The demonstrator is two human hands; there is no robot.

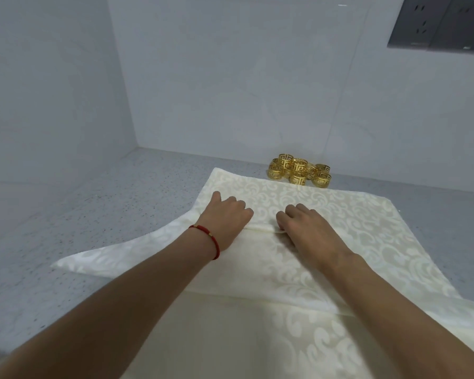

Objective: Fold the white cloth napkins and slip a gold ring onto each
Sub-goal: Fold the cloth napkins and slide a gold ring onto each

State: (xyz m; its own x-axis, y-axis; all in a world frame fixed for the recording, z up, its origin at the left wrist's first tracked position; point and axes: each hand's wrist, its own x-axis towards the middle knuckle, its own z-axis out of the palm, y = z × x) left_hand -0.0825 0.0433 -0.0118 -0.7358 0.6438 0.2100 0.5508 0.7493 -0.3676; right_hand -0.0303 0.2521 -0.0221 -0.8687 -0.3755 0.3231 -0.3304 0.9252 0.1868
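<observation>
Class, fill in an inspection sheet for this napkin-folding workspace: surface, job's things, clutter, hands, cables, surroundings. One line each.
Surface: grey speckled countertop, bare to the left of the cloth.
Job's things: white patterned napkin spread on the counter, partly folded; pile of gold rings at the back, by the wall, none on the napkin.
Clutter: nothing seen.
Hands: left hand and right hand both rest on the napkin, fingers curled at a small raised fold between them; red bracelet on the left wrist.
Cables: nothing seen.
Surroundings: pale tiled walls meeting in a corner; dark socket panel at upper right.
</observation>
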